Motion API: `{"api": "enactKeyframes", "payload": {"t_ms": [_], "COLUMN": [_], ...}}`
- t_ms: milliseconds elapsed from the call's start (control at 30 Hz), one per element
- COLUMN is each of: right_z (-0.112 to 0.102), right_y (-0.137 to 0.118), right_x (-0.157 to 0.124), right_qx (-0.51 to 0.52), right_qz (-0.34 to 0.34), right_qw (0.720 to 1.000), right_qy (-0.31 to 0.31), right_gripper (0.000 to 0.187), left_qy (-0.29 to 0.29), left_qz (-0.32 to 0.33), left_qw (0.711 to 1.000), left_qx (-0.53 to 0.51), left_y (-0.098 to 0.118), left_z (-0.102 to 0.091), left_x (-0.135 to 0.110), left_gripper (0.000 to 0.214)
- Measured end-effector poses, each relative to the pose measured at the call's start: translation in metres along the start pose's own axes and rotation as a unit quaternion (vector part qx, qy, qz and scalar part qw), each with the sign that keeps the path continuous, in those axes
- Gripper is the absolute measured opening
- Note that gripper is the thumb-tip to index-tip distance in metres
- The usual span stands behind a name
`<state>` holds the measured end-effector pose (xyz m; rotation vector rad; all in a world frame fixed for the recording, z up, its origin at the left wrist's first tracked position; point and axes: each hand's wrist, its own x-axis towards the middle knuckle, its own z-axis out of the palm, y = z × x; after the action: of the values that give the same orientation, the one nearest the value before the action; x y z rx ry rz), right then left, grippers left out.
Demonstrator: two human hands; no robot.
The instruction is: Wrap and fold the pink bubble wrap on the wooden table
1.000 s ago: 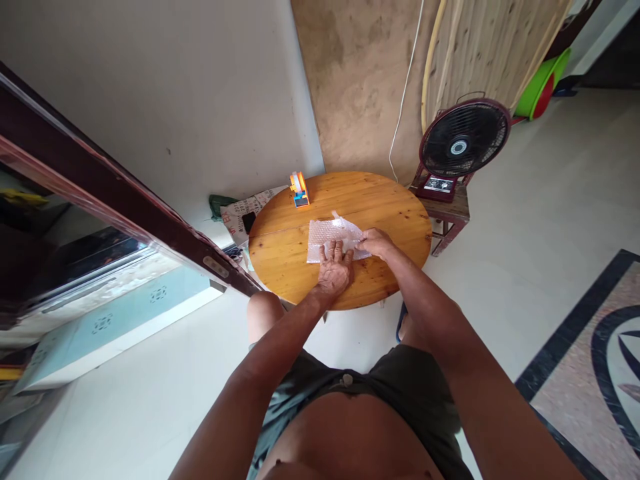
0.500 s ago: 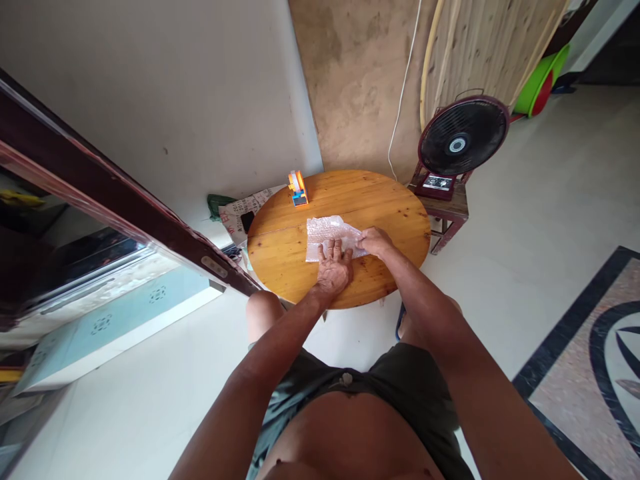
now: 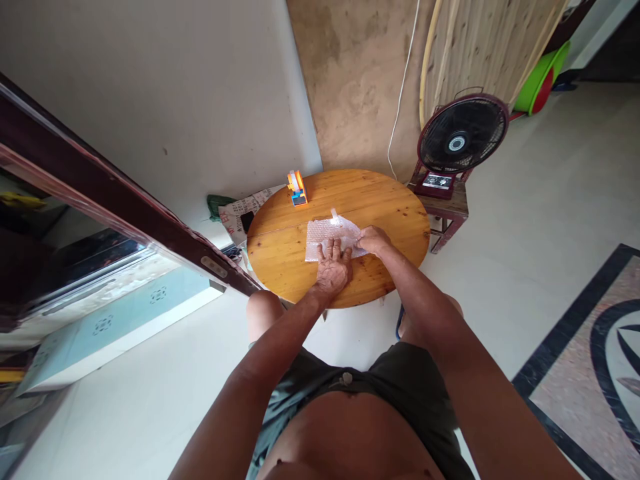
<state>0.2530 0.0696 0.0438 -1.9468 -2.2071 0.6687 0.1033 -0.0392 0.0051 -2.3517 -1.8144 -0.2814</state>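
Round wooden surface [image 3: 395,213]: left hand [image 3: 332,270] lies flat, fingers spread, on bubble wrap [image 3: 325,235]; right hand [image 3: 374,241] fingers pinch its edge.

An orange tape dispenser [image 3: 297,189] sits on the round wooden table [image 3: 395,207], a fan [image 3: 461,141] beside it.

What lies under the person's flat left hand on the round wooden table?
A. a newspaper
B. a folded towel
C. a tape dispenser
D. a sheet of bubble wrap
D: the left hand presses flat on a sheet of bubble wrap, whose right edge the right hand grips, while the orange tape dispenser stands apart near the far rim of the round wooden table.
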Motion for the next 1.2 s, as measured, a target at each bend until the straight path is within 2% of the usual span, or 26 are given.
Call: {"api": "enactKeyframes", "payload": {"t_ms": [233, 433, 600, 900, 1200], "right_z": [0.000, 0.001, 0.001, 0.010, 0.020], "right_y": [-0.002, -0.002, -0.004, -0.011, -0.014], "right_x": [-0.007, -0.009, -0.011, -0.011, -0.011], "right_qx": [0.005, -0.017, -0.016, 0.086, 0.214], "right_qz": [0.022, 0.011, -0.015, -0.023, -0.031], "right_qw": [0.999, 0.999, 0.998, 0.993, 0.973], "right_qy": [0.035, 0.049, 0.060, 0.072, 0.077], "right_gripper": [0.025, 0.024, 0.025, 0.022, 0.019], "left_qy": [-0.010, -0.028, -0.017, -0.016, -0.022], "left_qz": [-0.004, -0.013, -0.007, -0.010, -0.022], "left_qw": [1.000, 1.000, 1.000, 1.000, 0.999], "left_qx": [-0.003, -0.005, -0.009, -0.010, -0.018], "left_y": [0.002, 0.005, 0.006, 0.007, 0.015], "left_z": [-0.003, -0.010, -0.014, -0.012, -0.015], "left_x": [0.001, 0.003, 0.003, 0.004, 0.005], "left_gripper": [0.047, 0.045, 0.045, 0.045, 0.053]}}
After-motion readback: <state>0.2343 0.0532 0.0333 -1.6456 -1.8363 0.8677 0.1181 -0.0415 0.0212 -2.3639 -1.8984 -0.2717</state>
